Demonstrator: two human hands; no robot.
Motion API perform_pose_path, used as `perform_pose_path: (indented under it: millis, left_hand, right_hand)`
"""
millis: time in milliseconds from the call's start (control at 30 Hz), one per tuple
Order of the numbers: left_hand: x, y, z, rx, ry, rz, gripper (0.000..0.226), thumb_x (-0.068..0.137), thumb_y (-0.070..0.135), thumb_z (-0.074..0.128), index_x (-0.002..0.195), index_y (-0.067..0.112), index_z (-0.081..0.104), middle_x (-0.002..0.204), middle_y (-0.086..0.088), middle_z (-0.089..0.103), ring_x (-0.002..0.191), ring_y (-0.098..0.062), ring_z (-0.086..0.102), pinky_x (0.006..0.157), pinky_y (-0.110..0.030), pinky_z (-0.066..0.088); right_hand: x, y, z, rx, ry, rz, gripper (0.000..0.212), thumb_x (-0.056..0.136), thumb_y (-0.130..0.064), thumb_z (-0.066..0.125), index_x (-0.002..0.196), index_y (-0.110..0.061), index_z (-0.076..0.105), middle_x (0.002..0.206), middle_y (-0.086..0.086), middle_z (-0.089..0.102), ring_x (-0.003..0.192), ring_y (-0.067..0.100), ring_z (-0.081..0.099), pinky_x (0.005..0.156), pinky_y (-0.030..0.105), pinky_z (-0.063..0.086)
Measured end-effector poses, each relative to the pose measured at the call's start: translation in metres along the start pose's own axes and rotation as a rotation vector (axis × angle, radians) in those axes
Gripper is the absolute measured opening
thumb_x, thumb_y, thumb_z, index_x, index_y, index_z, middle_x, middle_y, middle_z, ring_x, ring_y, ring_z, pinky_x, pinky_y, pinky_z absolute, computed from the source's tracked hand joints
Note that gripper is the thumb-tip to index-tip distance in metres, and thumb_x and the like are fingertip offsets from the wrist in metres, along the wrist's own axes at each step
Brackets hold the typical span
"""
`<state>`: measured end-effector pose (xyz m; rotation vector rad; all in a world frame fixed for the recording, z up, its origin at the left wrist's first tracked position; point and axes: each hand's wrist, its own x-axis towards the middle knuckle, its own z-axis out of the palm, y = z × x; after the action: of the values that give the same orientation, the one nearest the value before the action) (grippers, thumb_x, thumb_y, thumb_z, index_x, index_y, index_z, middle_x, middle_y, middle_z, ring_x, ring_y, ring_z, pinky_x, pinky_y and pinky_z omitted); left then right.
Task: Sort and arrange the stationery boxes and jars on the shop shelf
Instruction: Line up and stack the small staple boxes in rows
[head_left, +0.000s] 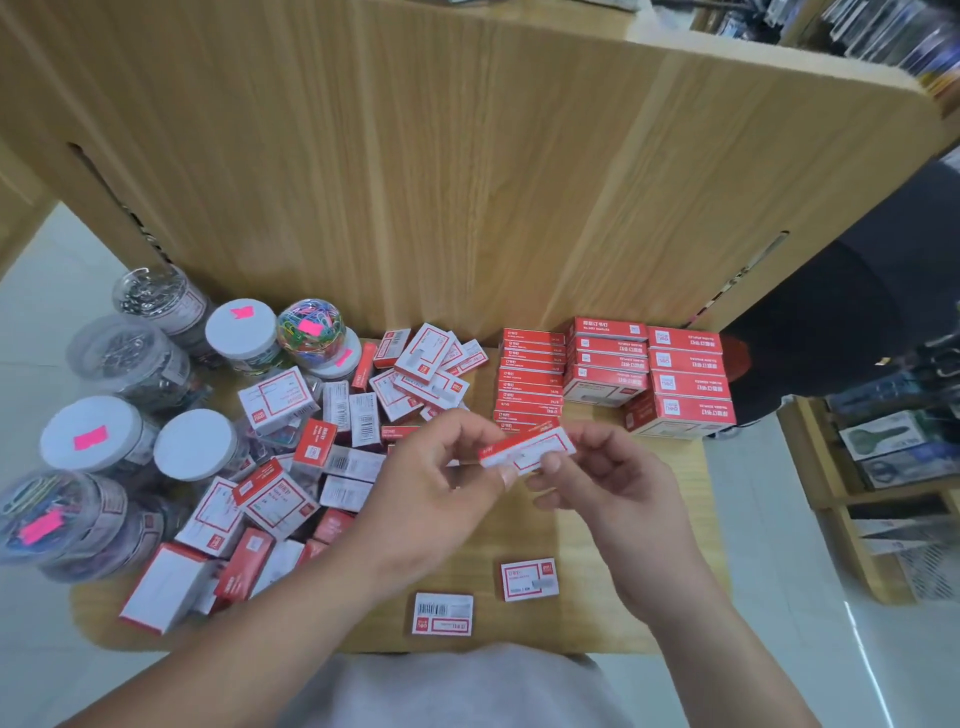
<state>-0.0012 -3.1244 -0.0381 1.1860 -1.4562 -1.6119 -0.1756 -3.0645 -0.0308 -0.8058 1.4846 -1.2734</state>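
Red boxes stand in neat rows. Left of them, a messy pile and jars wait. Both hands' fingers pinch one small box just before the rows.

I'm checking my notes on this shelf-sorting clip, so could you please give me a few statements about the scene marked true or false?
1. Both hands hold one small red and white box together. True: the left hand and right hand grip it at either end.
2. The jars stand on the right of the shelf. False: they cluster on the left.
3. Neat rows of red boxes sit at the back right. True.
4. The loose pile of boxes is stacked in tidy columns. False: it is jumbled.
5. Two single boxes lie flat near the front edge. True.
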Motion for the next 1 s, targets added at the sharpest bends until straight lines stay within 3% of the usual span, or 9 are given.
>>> perform_pose_path:
  millis: [167, 267, 367, 467, 533, 600, 800, 900, 1000]
  left_hand:
    - [0.000, -0.005, -0.003, 0.145, 0.019, -0.007, 0.023, 0.082, 0.014, 0.084, 0.088, 0.033, 0.074, 0.085, 0.010, 0.074, 0.070, -0.007, 0.063, 0.066, -0.036, 0.052]
    - [0.000, -0.004, -0.001, 0.096, -0.001, -0.007, 0.024, 0.080, 0.012, 0.086, 0.085, 0.033, 0.075, 0.084, 0.010, 0.076, 0.074, -0.003, 0.066, 0.064, -0.025, 0.047]
    - [-0.003, -0.008, -0.001, 0.155, -0.024, -0.002, 0.020, 0.084, 0.019, 0.084, 0.091, 0.036, 0.076, 0.085, 0.012, 0.076, 0.071, 0.001, 0.062, 0.064, -0.024, 0.046]
    - [-0.006, -0.013, -0.010, 0.292, 0.034, 0.055, 0.025, 0.087, 0.021, 0.080, 0.106, 0.035, 0.075, 0.094, 0.021, 0.073, 0.076, 0.008, 0.063, 0.071, -0.017, 0.047]
    - [-0.006, -0.015, -0.018, 0.328, 0.073, 0.085, 0.027, 0.088, 0.017, 0.078, 0.110, 0.032, 0.074, 0.094, 0.021, 0.072, 0.071, 0.013, 0.059, 0.069, -0.008, 0.042]
    - [-0.008, -0.017, -0.022, 0.340, 0.072, 0.112, 0.024, 0.088, 0.015, 0.077, 0.107, 0.030, 0.075, 0.094, 0.020, 0.072, 0.074, 0.011, 0.060, 0.069, -0.007, 0.041]
    - [-0.010, -0.022, -0.032, 0.410, 0.043, 0.208, 0.018, 0.089, 0.012, 0.074, 0.095, 0.028, 0.075, 0.095, 0.019, 0.071, 0.096, -0.002, 0.066, 0.075, -0.010, 0.043]
    - [-0.010, -0.028, -0.040, 0.511, 0.034, 0.276, 0.012, 0.090, 0.019, 0.071, 0.097, 0.029, 0.073, 0.095, 0.018, 0.068, 0.095, -0.005, 0.065, 0.077, -0.018, 0.047]
    - [0.001, -0.030, -0.045, 0.758, 0.061, 0.402, 0.012, 0.089, 0.026, 0.066, 0.100, 0.028, 0.072, 0.098, 0.015, 0.064, 0.096, -0.012, 0.061, 0.075, -0.033, 0.052]
  right_hand:
    - [0.001, 0.004, 0.007, 0.009, 0.022, -0.050, 0.031, 0.089, -0.007, 0.074, 0.119, -0.013, 0.069, 0.097, 0.015, 0.073, 0.089, 0.024, 0.068, 0.083, 0.041, 0.059]
    - [-0.002, 0.007, 0.013, 0.078, 0.022, 0.034, 0.020, 0.087, -0.019, 0.073, 0.102, -0.006, 0.074, 0.100, 0.014, 0.077, 0.093, 0.028, 0.070, 0.087, 0.048, 0.058]
    - [-0.002, 0.009, 0.016, 0.028, 0.056, -0.013, 0.016, 0.089, -0.020, 0.070, 0.098, -0.006, 0.072, 0.094, 0.010, 0.078, 0.085, 0.024, 0.072, 0.076, 0.041, 0.060]
    - [0.004, 0.012, 0.007, -0.433, 0.103, -0.234, 0.005, 0.094, -0.019, 0.070, 0.098, -0.022, 0.071, 0.086, -0.006, 0.074, 0.075, 0.015, 0.068, 0.064, 0.031, 0.054]
    - [0.010, 0.018, -0.001, -0.896, 0.119, -0.403, 0.012, 0.093, -0.030, 0.071, 0.105, -0.033, 0.070, 0.086, -0.012, 0.066, 0.073, 0.013, 0.064, 0.057, 0.034, 0.050]
    - [0.013, 0.023, 0.000, -1.143, 0.123, -0.463, 0.019, 0.092, -0.040, 0.068, 0.111, -0.042, 0.067, 0.089, -0.012, 0.059, 0.073, 0.017, 0.064, 0.051, 0.036, 0.049]
    - [0.027, 0.045, 0.010, -1.090, 0.229, -0.467, 0.018, 0.086, -0.027, 0.080, 0.101, -0.026, 0.071, 0.094, -0.006, 0.055, 0.070, 0.024, 0.064, 0.052, 0.034, 0.048]
    - [0.021, 0.048, 0.010, -0.932, 0.285, -0.398, 0.030, 0.082, -0.018, 0.084, 0.098, -0.026, 0.059, 0.097, -0.010, 0.049, 0.067, 0.010, 0.062, 0.056, 0.038, 0.050]
    - [0.021, 0.046, 0.011, -0.792, 0.289, -0.248, 0.049, 0.080, -0.025, 0.085, 0.115, -0.037, 0.053, 0.095, -0.012, 0.056, 0.077, 0.000, 0.062, 0.063, 0.020, 0.045]
